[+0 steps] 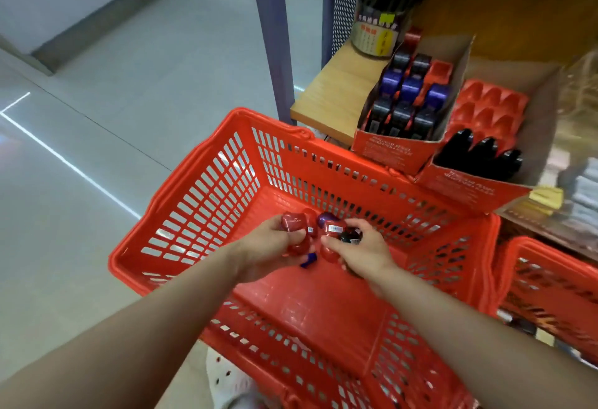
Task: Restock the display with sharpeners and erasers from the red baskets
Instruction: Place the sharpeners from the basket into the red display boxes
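Note:
Both my hands are down inside a red plastic basket [200,188]. My left hand [268,247] grips several red sharpeners [293,224], and a blue one pokes out beneath it. My right hand [362,250] holds a red sharpener [333,229] and a dark one [351,235], with a purple one [324,218] just behind. On the wooden shelf [330,98], a red display box [382,146] holds black and purple sharpeners. A second display box [469,188] to its right has three black sharpeners [482,153] and open red tray slots [492,101].
A second red basket [550,282] sits at the right under the shelf. A tub of dark pens [378,30] stands at the shelf's back. A blue shelf post [271,30] rises left of the shelf. Pale floor spreads to the left.

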The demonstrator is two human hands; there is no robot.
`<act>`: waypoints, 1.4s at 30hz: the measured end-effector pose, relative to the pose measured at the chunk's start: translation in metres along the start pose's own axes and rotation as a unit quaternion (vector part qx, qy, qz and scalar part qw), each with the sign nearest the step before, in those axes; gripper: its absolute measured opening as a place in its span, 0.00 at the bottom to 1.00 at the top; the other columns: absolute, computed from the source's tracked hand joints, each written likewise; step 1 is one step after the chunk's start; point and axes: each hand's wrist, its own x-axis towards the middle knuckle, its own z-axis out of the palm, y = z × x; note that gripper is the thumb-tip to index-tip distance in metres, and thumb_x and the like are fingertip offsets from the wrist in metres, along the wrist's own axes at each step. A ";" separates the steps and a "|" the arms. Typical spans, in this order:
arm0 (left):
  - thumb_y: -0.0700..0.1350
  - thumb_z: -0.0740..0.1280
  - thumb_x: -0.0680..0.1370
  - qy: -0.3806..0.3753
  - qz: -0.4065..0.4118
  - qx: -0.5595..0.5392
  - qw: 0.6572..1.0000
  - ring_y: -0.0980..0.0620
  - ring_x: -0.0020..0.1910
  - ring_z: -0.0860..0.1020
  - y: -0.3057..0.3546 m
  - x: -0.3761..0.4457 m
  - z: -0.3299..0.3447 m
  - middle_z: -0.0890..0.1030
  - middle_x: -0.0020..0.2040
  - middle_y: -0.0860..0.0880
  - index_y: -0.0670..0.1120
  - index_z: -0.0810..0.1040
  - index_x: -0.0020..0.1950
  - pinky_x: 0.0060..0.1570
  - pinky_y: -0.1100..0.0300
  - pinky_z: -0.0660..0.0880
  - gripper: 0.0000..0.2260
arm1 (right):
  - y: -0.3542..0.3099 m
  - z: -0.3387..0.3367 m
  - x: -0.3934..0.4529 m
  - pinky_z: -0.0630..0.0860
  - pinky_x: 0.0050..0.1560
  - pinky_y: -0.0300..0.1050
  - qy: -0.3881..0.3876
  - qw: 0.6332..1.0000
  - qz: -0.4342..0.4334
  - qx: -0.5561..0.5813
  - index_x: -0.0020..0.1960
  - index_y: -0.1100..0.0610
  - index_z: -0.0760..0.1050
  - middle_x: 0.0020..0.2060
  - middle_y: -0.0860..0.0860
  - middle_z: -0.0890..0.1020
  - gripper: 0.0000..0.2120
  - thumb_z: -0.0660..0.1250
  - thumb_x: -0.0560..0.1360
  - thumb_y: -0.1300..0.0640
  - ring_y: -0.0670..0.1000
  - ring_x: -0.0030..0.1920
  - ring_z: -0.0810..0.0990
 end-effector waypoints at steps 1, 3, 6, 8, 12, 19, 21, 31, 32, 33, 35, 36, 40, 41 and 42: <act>0.35 0.63 0.81 -0.011 0.012 0.013 1.000 0.49 0.46 0.82 0.012 -0.012 0.005 0.84 0.45 0.47 0.46 0.75 0.55 0.53 0.53 0.78 0.07 | -0.011 -0.012 -0.013 0.75 0.30 0.42 -0.010 0.999 -0.010 0.048 0.58 0.46 0.76 0.39 0.51 0.83 0.21 0.78 0.68 0.53 0.49 0.28 0.76; 0.37 0.63 0.81 -0.031 0.040 0.042 0.998 0.50 0.42 0.81 0.038 -0.039 0.017 0.84 0.41 0.48 0.48 0.75 0.56 0.47 0.56 0.77 0.07 | -0.032 -0.040 -0.044 0.74 0.27 0.40 -0.027 0.992 -0.039 0.117 0.54 0.40 0.78 0.35 0.47 0.83 0.17 0.78 0.69 0.53 0.47 0.26 0.76; 0.38 0.62 0.82 -0.060 0.069 0.039 0.995 0.51 0.36 0.79 0.073 -0.086 0.039 0.79 0.38 0.46 0.50 0.75 0.56 0.38 0.58 0.77 0.08 | -0.061 -0.080 -0.096 0.73 0.31 0.40 -0.035 0.977 -0.079 0.193 0.54 0.40 0.79 0.37 0.49 0.83 0.16 0.77 0.70 0.53 0.46 0.29 0.76; 0.42 0.63 0.82 -0.067 0.079 -0.003 0.995 0.51 0.33 0.77 0.092 -0.118 0.057 0.77 0.35 0.47 0.50 0.76 0.55 0.37 0.58 0.76 0.05 | -0.076 -0.102 -0.130 0.70 0.29 0.39 -0.040 0.966 -0.092 0.237 0.57 0.44 0.79 0.39 0.52 0.82 0.19 0.77 0.68 0.52 0.47 0.28 0.74; 0.50 0.63 0.82 -0.031 0.084 -0.121 0.989 0.51 0.29 0.74 0.104 -0.163 0.106 0.76 0.34 0.45 0.44 0.77 0.49 0.28 0.61 0.73 0.10 | -0.092 -0.130 -0.181 0.70 0.27 0.40 -0.059 0.925 -0.072 0.369 0.60 0.51 0.76 0.40 0.54 0.83 0.25 0.77 0.65 0.52 0.47 0.28 0.73; 0.33 0.71 0.75 -0.070 0.174 -0.140 0.972 0.51 0.43 0.82 0.086 -0.200 0.162 0.84 0.50 0.44 0.53 0.78 0.61 0.43 0.59 0.77 0.20 | -0.096 -0.159 -0.219 0.76 0.37 0.44 0.007 0.933 -0.124 0.338 0.60 0.47 0.76 0.41 0.53 0.82 0.25 0.78 0.66 0.52 0.48 0.33 0.77; 0.33 0.71 0.74 -0.075 0.189 -0.145 0.968 0.51 0.46 0.84 0.087 -0.206 0.170 0.85 0.51 0.44 0.49 0.78 0.61 0.47 0.59 0.79 0.19 | -0.096 -0.166 -0.222 0.78 0.43 0.47 0.020 0.939 -0.147 0.309 0.58 0.44 0.77 0.43 0.52 0.83 0.23 0.79 0.65 0.52 0.49 0.37 0.79; 0.37 0.69 0.78 -0.100 0.272 -0.083 0.954 0.50 0.53 0.83 0.097 -0.203 0.184 0.85 0.53 0.46 0.45 0.80 0.58 0.54 0.56 0.78 0.09 | -0.116 -0.177 -0.217 0.75 0.36 0.45 0.066 0.945 -0.169 0.271 0.53 0.46 0.81 0.34 0.52 0.82 0.15 0.75 0.69 0.42 0.48 0.31 0.77; 0.36 0.67 0.79 -0.104 0.269 -0.088 0.953 0.51 0.53 0.83 0.098 -0.201 0.184 0.85 0.53 0.46 0.45 0.80 0.57 0.56 0.56 0.78 0.09 | -0.118 -0.177 -0.214 0.75 0.36 0.45 0.073 0.944 -0.171 0.271 0.52 0.45 0.81 0.35 0.52 0.82 0.14 0.75 0.69 0.42 0.48 0.31 0.78; 0.35 0.65 0.80 -0.109 0.264 -0.096 0.953 0.51 0.54 0.83 0.100 -0.199 0.183 0.85 0.54 0.46 0.44 0.80 0.57 0.56 0.56 0.77 0.09 | -0.119 -0.178 -0.211 0.76 0.37 0.45 0.080 0.945 -0.174 0.266 0.52 0.45 0.82 0.35 0.52 0.83 0.14 0.75 0.69 0.42 0.48 0.32 0.78; 0.34 0.63 0.81 -0.115 0.254 -0.110 0.954 0.51 0.56 0.82 0.103 -0.194 0.179 0.84 0.55 0.45 0.42 0.79 0.59 0.55 0.57 0.78 0.10 | -0.121 -0.180 -0.204 0.76 0.35 0.44 0.089 0.951 -0.178 0.239 0.52 0.45 0.81 0.34 0.52 0.84 0.13 0.75 0.69 0.43 0.48 0.32 0.79; 0.34 0.62 0.81 -0.115 0.252 -0.111 0.954 0.51 0.55 0.82 0.105 -0.190 0.176 0.84 0.56 0.45 0.42 0.79 0.60 0.54 0.58 0.79 0.10 | -0.122 -0.182 -0.199 0.76 0.33 0.43 0.092 0.954 -0.182 0.221 0.52 0.45 0.81 0.34 0.52 0.84 0.13 0.75 0.70 0.44 0.48 0.32 0.80; 0.36 0.64 0.81 -0.031 0.268 -0.008 0.963 0.53 0.55 0.82 0.111 -0.166 0.157 0.85 0.55 0.50 0.46 0.76 0.62 0.53 0.59 0.80 0.11 | -0.136 -0.211 -0.167 0.72 0.29 0.35 0.138 0.955 -0.222 0.143 0.53 0.50 0.80 0.35 0.47 0.85 0.11 0.75 0.72 0.51 0.43 0.31 0.80; 0.36 0.65 0.80 -0.004 0.270 0.031 0.962 0.53 0.53 0.83 0.113 -0.157 0.152 0.85 0.54 0.51 0.47 0.75 0.61 0.51 0.60 0.80 0.11 | -0.141 -0.222 -0.156 0.72 0.30 0.35 0.157 0.956 -0.223 0.110 0.54 0.50 0.80 0.38 0.46 0.84 0.12 0.75 0.72 0.51 0.43 0.31 0.79; 0.36 0.65 0.80 0.014 0.268 0.062 0.961 0.52 0.53 0.83 0.115 -0.148 0.149 0.85 0.55 0.51 0.48 0.75 0.61 0.51 0.58 0.81 0.11 | -0.147 -0.233 -0.143 0.72 0.33 0.37 0.172 0.957 -0.221 0.075 0.55 0.51 0.80 0.41 0.48 0.83 0.14 0.76 0.71 0.51 0.44 0.33 0.78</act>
